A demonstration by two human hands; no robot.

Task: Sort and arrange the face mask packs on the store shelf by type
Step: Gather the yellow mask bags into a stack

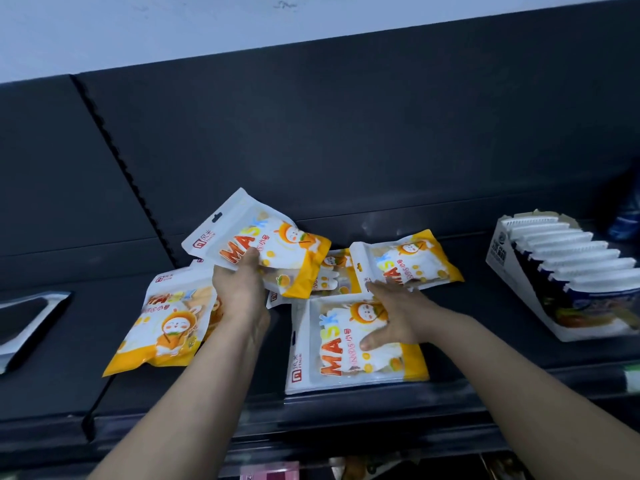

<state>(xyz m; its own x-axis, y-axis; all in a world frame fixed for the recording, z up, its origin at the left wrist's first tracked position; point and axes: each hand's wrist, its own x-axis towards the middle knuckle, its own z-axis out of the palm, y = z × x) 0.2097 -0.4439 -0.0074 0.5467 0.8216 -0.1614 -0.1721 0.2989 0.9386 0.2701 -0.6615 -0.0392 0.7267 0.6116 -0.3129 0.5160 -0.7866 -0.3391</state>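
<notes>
Several white-and-orange mask packs with a cartoon rabbit lie scattered on the dark shelf (381, 407). My left hand (239, 289) grips one pack (266, 244) and holds it lifted and tilted above the pile. One pack (166, 327) lies at the left, partly under my left wrist. My right hand (391, 313) rests with spread fingers on a flat pack (346, 355) near the shelf's front, its fingertips touching the edge of another pack (408, 261) behind. More packs (332, 275) lie half hidden in the middle.
A white display carton (512, 271) of upright sachets stands at the right. A dark glossy pack (24, 320) lies at the far left. A slotted upright (121, 168) divides the dark back panel. Lower-shelf goods (270, 472) show at the bottom.
</notes>
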